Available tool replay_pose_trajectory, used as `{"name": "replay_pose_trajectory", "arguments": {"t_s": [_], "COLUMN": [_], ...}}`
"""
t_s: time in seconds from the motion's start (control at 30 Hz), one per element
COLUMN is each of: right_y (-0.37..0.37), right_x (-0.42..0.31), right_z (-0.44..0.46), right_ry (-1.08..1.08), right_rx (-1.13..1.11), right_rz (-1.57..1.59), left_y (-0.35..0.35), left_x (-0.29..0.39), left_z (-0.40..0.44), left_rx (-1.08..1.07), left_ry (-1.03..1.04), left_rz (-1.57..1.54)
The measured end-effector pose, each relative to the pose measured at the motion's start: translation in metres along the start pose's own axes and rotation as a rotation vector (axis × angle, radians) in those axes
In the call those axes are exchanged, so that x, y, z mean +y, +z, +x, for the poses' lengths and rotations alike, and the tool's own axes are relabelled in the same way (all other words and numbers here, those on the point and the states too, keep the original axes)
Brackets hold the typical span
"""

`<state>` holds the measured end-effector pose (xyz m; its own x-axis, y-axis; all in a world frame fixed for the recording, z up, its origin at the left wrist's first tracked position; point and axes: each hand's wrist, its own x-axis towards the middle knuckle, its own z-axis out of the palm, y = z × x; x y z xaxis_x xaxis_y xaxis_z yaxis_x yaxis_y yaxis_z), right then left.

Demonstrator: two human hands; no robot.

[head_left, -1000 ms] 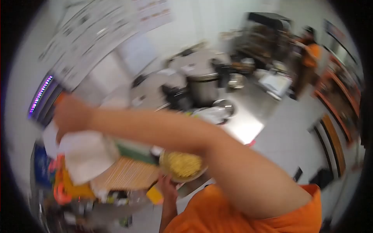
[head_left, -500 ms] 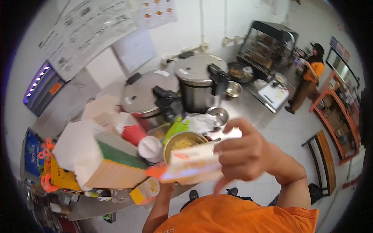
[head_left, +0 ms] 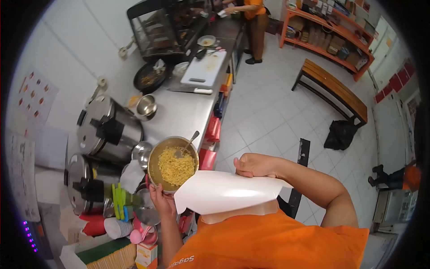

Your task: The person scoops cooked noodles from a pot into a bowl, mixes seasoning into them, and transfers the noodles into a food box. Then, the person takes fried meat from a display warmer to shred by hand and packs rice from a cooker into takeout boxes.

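Head view: the right hand (head_left: 254, 165) grips a curved, unfolded white sheet (head_left: 228, 193); the left hand (head_left: 163, 201) grips a metal bowl (head_left: 154, 164) holding noodles (head_left: 174, 167) and a utensil (head_left: 193, 138), none visibly transferred; beyond, a knife (head_left: 190, 90) lies beside the cutting board (head_left: 204, 68) on the surface (head_left: 181, 112).
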<state>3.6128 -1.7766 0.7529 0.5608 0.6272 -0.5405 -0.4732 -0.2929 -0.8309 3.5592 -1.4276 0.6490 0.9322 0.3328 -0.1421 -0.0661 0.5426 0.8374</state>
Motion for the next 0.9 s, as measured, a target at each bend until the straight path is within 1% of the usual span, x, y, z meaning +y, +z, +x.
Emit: {"name": "replay_pose_trajectory", "arguments": {"t_s": [0.03, 0.07, 0.17, 0.23, 0.3, 0.33, 0.37, 0.4, 0.43, 0.47, 0.5, 0.53, 0.6, 0.63, 0.7, 0.73, 0.77, 0.83, 0.87, 0.9], "right_y": [-0.013, -0.029, -0.071, -0.099, -0.141, -0.159, -0.182, -0.21, -0.236, -0.275, -0.32, -0.368, -0.428, -0.459, -0.51, -0.528, -0.551, -0.596, -0.621, -0.645], "right_x": [0.001, 0.009, 0.025, 0.018, 0.018, 0.012, 0.02, 0.037, 0.032, 0.021, 0.022, 0.017, -0.048, -0.074, -0.116, -0.144, -0.166, -0.197, -0.209, -0.22], "right_z": [-0.01, -0.015, -0.018, -0.028, -0.027, -0.028, -0.021, -0.009, -0.006, -0.011, -0.009, -0.007, -0.02, -0.019, -0.01, -0.004, 0.009, 0.036, 0.055, 0.079], "right_ry": [-0.122, -0.121, 0.028, -0.017, 0.069, 0.102, 0.087, -0.023, -0.123, -0.068, -0.157, -0.252, -0.191, -0.203, -0.257, -0.246, -0.257, -0.274, -0.225, -0.249], "right_rx": [-0.016, -0.009, 0.064, 0.115, 0.36, 0.398, 0.412, 0.39, 0.358, 0.497, 0.646, 0.785, 1.005, 1.0, 1.037, 1.051, 1.048, 1.042, 1.042, 1.026], "right_rz": [-0.091, -0.07, -0.298, -0.257, -0.109, -0.154, -0.181, -0.243, -0.301, -0.256, -0.214, -0.175, -0.344, -0.377, -0.654, -0.785, -0.801, -1.119, -1.218, -1.218], "left_y": [0.019, 0.007, 0.053, 0.082, 0.106, 0.115, 0.125, 0.141, 0.157, 0.174, 0.194, 0.213, 0.243, 0.257, 0.282, 0.297, 0.312, 0.341, 0.355, 0.364], "left_x": [-0.005, -0.025, -0.041, -0.056, -0.076, -0.087, -0.099, -0.108, -0.116, -0.126, -0.133, -0.137, -0.157, -0.168, -0.181, -0.185, -0.189, -0.194, -0.196, -0.196], "left_z": [0.006, 0.024, 0.052, 0.078, 0.107, 0.126, 0.144, 0.161, 0.175, 0.196, 0.214, 0.23, 0.278, 0.305, 0.349, 0.369, 0.391, 0.428, 0.446, 0.463], "left_rx": [-0.017, -0.075, -0.091, -0.109, -0.099, -0.111, -0.122, -0.105, -0.08, -0.09, -0.092, -0.072, -0.06, -0.053, -0.075, -0.068, -0.076, -0.073, -0.088, -0.095], "left_ry": [-0.022, -0.047, -0.138, -0.114, -0.152, -0.158, -0.137, -0.148, -0.166, -0.172, -0.157, -0.163, -0.188, -0.172, -0.168, -0.161, -0.176, -0.187, -0.185, -0.173], "left_rz": [0.012, 0.034, 0.083, 0.075, 0.111, 0.084, 0.061, 0.056, 0.054, 0.047, 0.017, 0.05, 0.075, 0.046, 0.006, -0.01, 0.01, 0.029, 0.029, 0.037]}}
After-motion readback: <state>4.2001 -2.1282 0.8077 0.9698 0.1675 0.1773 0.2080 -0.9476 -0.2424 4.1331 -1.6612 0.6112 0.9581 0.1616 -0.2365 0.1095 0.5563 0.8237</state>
